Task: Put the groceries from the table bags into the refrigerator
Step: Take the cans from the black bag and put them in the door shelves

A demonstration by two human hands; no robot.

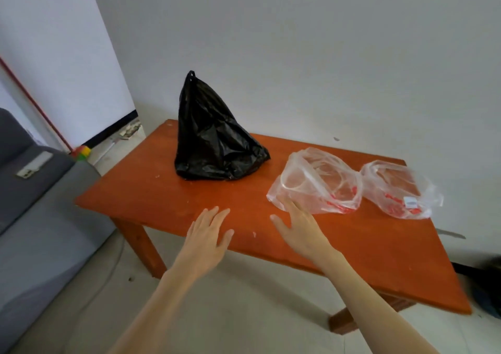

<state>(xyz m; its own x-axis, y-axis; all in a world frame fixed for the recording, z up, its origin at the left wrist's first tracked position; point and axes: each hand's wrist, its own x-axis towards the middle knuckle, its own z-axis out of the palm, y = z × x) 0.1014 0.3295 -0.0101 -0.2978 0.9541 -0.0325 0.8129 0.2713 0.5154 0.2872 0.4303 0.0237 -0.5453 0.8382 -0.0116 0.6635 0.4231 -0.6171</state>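
- Reaching over the near edge of the orange wooden table (151, 193), the left hand (208, 234) is flat with straight, slightly spread fingers, holding nothing.
- The right hand (299, 227) is also flat and empty, thumb splayed — its fingertips at the near edge of a clear plastic bag (317, 182).
- A second clear plastic bag (398, 191) lies just to the right of the first; both look slack, contents unclear.
- A black plastic bag (214, 139) stands peaked at the table's far side, closed.
- A grey sofa (29, 204) sits to the left.
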